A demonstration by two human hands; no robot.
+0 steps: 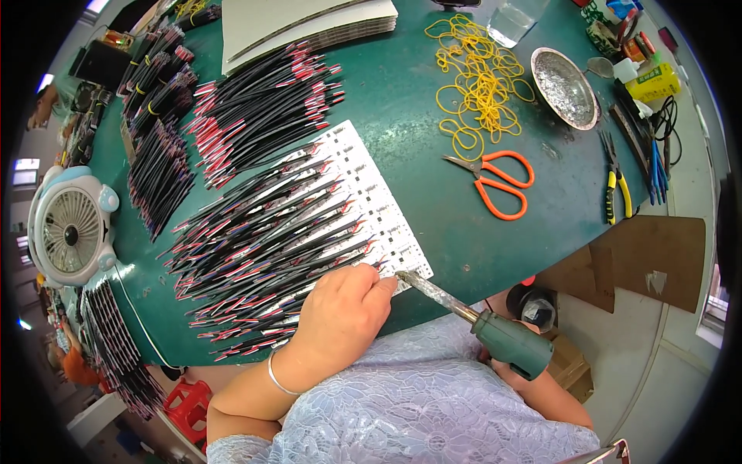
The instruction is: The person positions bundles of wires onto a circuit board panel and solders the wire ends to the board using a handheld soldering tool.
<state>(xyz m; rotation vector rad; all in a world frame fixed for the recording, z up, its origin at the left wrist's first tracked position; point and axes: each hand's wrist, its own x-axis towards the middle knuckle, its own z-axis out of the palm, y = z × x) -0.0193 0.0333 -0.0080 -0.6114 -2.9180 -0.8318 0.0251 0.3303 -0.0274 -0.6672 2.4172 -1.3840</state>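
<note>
My left hand (340, 313), with a bangle at the wrist, is closed in a pinch over the near edge of a white circuit board sheet (408, 246). A thin wire end shows at its fingertips; the rest of that wire is hidden under the hand. Rows of black wires (270, 240) with red and white ends lie across the board. My right hand (510, 375) grips a soldering iron (510, 342) by its dark green handle, which hides most of the fingers. The iron's tip meets the board's near right corner, close to my left fingertips.
Orange-handled scissors (502, 185), yellow rubber bands (483, 85), a metal bowl (566, 89) and yellow-black pliers (614, 182) lie to the right. More wire bundles (263, 108) and a stack of white boards (309, 27) are farther off. A small fan (71, 228) stands left.
</note>
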